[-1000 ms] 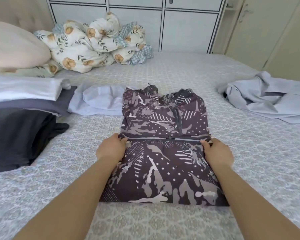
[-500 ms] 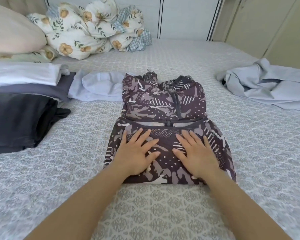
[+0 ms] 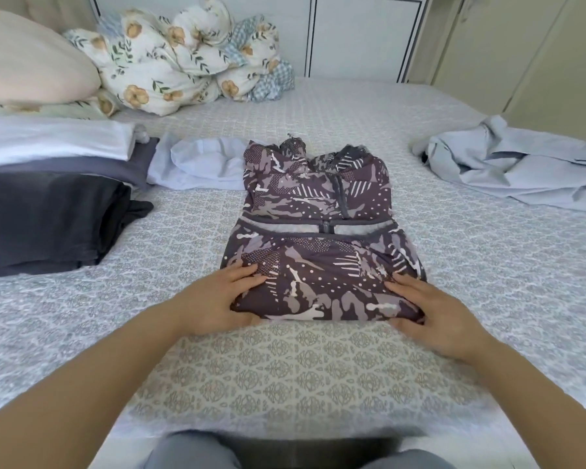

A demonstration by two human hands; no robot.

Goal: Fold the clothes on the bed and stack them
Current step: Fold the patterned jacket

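Note:
A purple camouflage-print jacket (image 3: pixel 322 211) lies partly folded in the middle of the bed (image 3: pixel 318 367), its lower part doubled up over the body. My left hand (image 3: pixel 217 299) grips the near left corner of the fold, fingers on top and thumb under the edge. At the near right corner my right hand (image 3: pixel 433 316) holds the fold the same way. A stack of folded clothes (image 3: pixel 48 204), white over purple-grey over black, sits at the left. A crumpled pale blue garment (image 3: pixel 521 174) lies at the right.
Another pale blue garment (image 3: pixel 200 164) lies behind the jacket's left shoulder. A floral duvet bundle (image 3: pixel 183 62) and a pink pillow (image 3: pixel 24 62) are at the head of the bed. White wardrobe doors (image 3: pixel 362 35) stand behind.
My hands pulled back from lying flat on top of the folded part to its near corners, where they now grip the edge. The camera tilted further down.

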